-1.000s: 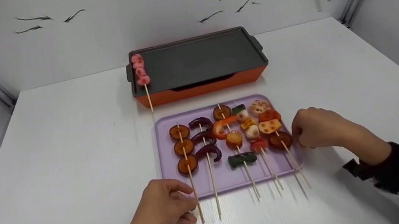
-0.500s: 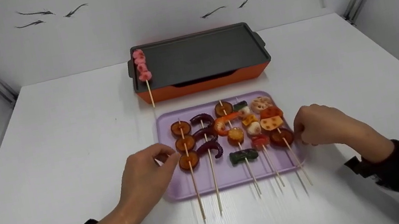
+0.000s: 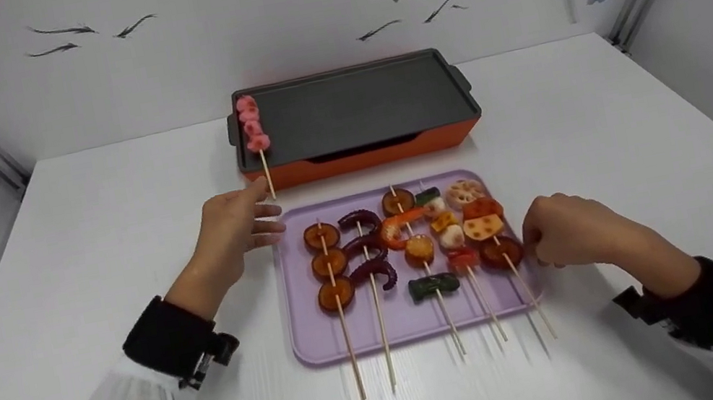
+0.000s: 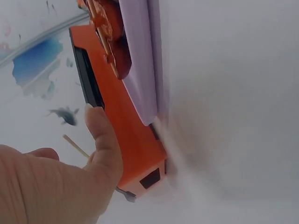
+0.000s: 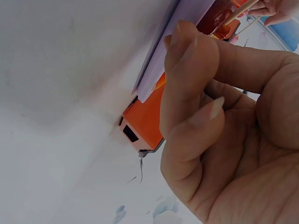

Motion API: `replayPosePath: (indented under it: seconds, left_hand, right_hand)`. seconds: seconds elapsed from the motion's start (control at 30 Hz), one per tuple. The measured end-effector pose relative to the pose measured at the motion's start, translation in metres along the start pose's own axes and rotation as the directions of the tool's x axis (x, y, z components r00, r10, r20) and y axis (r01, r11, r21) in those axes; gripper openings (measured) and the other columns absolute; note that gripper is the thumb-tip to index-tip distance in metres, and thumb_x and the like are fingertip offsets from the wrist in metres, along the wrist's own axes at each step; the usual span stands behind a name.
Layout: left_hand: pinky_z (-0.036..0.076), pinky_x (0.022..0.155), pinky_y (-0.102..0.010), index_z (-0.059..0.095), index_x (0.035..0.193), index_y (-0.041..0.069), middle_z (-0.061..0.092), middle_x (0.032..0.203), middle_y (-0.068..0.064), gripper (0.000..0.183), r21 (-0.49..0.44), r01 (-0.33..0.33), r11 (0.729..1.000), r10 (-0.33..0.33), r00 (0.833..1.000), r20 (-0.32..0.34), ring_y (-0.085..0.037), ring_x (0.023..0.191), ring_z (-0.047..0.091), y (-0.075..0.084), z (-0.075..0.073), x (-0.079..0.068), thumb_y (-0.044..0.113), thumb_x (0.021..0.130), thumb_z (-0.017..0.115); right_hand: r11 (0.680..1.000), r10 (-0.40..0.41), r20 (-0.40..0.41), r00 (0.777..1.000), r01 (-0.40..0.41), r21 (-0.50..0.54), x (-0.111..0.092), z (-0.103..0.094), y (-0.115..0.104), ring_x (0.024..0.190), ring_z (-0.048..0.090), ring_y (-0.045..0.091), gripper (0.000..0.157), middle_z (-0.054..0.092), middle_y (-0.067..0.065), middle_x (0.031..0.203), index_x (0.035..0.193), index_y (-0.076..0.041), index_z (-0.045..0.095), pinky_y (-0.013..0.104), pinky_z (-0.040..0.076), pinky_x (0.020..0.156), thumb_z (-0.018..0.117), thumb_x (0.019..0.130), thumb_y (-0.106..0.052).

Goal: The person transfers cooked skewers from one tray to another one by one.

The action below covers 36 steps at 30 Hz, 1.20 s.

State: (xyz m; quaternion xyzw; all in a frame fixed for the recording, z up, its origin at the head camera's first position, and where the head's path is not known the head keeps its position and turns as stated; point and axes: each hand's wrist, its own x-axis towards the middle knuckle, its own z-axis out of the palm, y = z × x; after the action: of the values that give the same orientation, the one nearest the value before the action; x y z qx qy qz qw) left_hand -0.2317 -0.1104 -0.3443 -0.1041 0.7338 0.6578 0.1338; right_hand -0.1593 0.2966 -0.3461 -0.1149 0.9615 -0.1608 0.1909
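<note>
In the head view my left hand (image 3: 237, 232) is at the front left of the grill, fingers spread and relaxed. Its thumb side is right at the bare stick end of a skewer of pink pieces (image 3: 253, 126), which lies on the left of the grill plate. In the left wrist view the thumb (image 4: 103, 135) stands up before the orange grill side, with the stick (image 4: 76, 146) behind. My right hand (image 3: 574, 227) has curled fingers and pinches the right rim of the lilac tray (image 3: 312, 343); the rim is partly hidden behind the fingers (image 5: 191, 56).
On the tray lie several skewers: brown round slices (image 3: 329, 263), purple tentacles (image 3: 365, 246), a shrimp-and-corn skewer (image 3: 419, 250), mixed vegetables (image 3: 451, 236), and one with lotus root (image 3: 465, 192). Their sticks overhang the front edge. The orange grill with black plate (image 3: 354, 105) stands behind.
My left hand has moved away from the brown-slice skewer's stick, along the tray's left side and up to the pink skewer's stick end. The right hand has stayed at the tray rim.
</note>
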Motion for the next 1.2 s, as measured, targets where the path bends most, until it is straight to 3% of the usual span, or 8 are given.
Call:
replayPosePath:
  seconds: [0.1, 0.3, 0.53, 0.7, 0.93, 1.2]
  left_hand:
    - [0.06, 0.084, -0.029, 0.052, 0.135, -0.002, 0.063, 0.126, -0.021, 0.052, -0.112, 0.049, 0.993, -0.045, 0.998, 0.043, -0.022, 0.089, 0.071, 0.003, 0.0, 0.011, 0.041, 0.106, 0.052]
    - [0.06, 0.086, -0.031, 0.057, 0.114, -0.001, 0.065, 0.112, -0.02, 0.033, -0.306, 0.069, 0.949, -0.047, 0.996, 0.078, -0.024, 0.089, 0.072, 0.003, 0.006, 0.024, 0.031, 0.106, 0.055]
    - [0.06, 0.081, -0.027, 0.056, 0.125, -0.007, 0.07, 0.097, -0.014, 0.037, -0.413, 0.066, 0.908, -0.045, 0.997, 0.061, -0.02, 0.082, 0.07, 0.005, 0.011, 0.034, 0.024, 0.105, 0.059]
    - [0.059, 0.074, -0.023, 0.055, 0.129, -0.01, 0.069, 0.092, -0.013, 0.036, -0.439, 0.048, 0.897, -0.027, 0.998, 0.053, -0.017, 0.076, 0.068, 0.004, 0.008, 0.037, 0.016, 0.105, 0.058]
    - [0.058, 0.076, -0.022, 0.056, 0.135, -0.009, 0.069, 0.094, -0.011, 0.036, -0.379, 0.036, 0.925, -0.014, 0.998, 0.062, -0.014, 0.077, 0.067, 0.007, 0.005, 0.036, 0.009, 0.104, 0.057]
    - [0.058, 0.076, -0.022, 0.056, 0.136, -0.009, 0.07, 0.094, -0.011, 0.036, -0.353, 0.022, 0.935, 0.004, 0.997, 0.074, -0.015, 0.078, 0.067, 0.008, 0.004, 0.03, 0.008, 0.104, 0.057]
  right_hand:
    - [1.0, -0.003, -0.006, 1.0, 0.003, -0.002, 0.0, 0.0, 0.0, 0.053, 0.051, 0.015, 0.026, 0.06, -0.001, 0.059, 0.081, -0.009, 0.075, 0.029, 0.037, 0.047, 0.056, 0.075, 0.008]
    - [1.0, -0.019, -0.022, 1.0, 0.019, -0.001, 0.0, 0.002, 0.0, 0.053, 0.051, 0.015, 0.027, 0.06, -0.002, 0.059, 0.078, -0.01, 0.075, 0.029, 0.038, 0.047, 0.055, 0.074, 0.008]
    - [1.0, -0.01, -0.026, 1.0, 0.01, 0.002, 0.0, 0.003, 0.001, 0.052, 0.05, 0.015, 0.026, 0.059, -0.001, 0.057, 0.078, -0.01, 0.075, 0.029, 0.037, 0.047, 0.057, 0.075, 0.008]
    - [1.0, -0.013, -0.026, 1.0, 0.013, 0.005, 0.001, 0.005, 0.0, 0.052, 0.05, 0.015, 0.024, 0.06, -0.001, 0.059, 0.078, -0.009, 0.075, 0.029, 0.038, 0.046, 0.058, 0.077, 0.007]
    - [1.0, -0.017, -0.033, 0.999, 0.018, 0.012, -0.001, 0.005, 0.0, 0.051, 0.049, 0.015, 0.024, 0.059, -0.001, 0.058, 0.077, -0.009, 0.075, 0.029, 0.037, 0.046, 0.057, 0.077, 0.008]
    - [1.0, -0.015, -0.032, 0.999, 0.015, 0.009, -0.001, 0.002, 0.0, 0.051, 0.05, 0.014, 0.027, 0.061, -0.002, 0.057, 0.078, -0.009, 0.076, 0.028, 0.037, 0.046, 0.056, 0.076, 0.009]
